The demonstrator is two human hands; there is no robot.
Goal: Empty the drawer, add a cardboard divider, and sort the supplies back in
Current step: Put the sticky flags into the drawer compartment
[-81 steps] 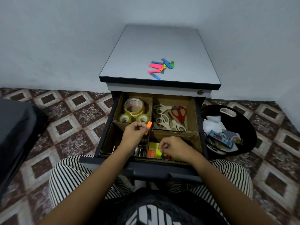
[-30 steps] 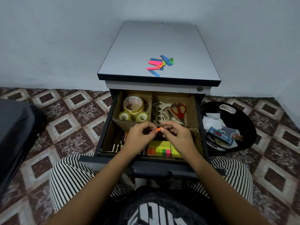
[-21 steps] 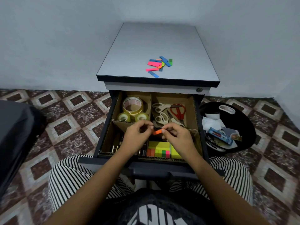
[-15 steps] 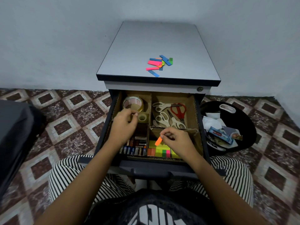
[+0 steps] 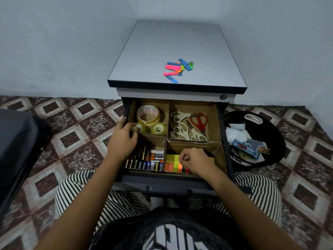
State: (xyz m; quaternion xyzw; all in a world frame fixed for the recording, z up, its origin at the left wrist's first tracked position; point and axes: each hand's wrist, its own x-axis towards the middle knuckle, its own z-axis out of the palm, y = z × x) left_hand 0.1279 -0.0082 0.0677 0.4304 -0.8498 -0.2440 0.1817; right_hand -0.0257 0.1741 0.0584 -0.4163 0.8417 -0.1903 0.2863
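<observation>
Patterned tiles point(image 5: 77, 139) are surrounding a drawer point(image 5: 225, 141) that is looking nearly sorted.
Its cardboard divider point(image 5: 166, 123) is sitting in place, with tape rolls point(image 5: 148, 114), scissors point(image 5: 191, 127), batteries point(image 5: 147, 161) and sticky notes point(image 5: 171, 159) each filling a compartment; coloured flags point(image 5: 177, 69) are waiting on the cabinet top point(image 5: 162, 42), seemingly the last job; the left hand point(image 5: 122, 139) is curling against the tape rolls, grip unclear; the right hand point(image 5: 196, 159) is resting fisted over the sticky notes, contents hidden; labels are proving unreadable.

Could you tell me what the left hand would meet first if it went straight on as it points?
Probably the small tape roll; the fingertips of the left hand seem to touch it. The large tape roll lies just beyond, though depth is unclear.
</observation>
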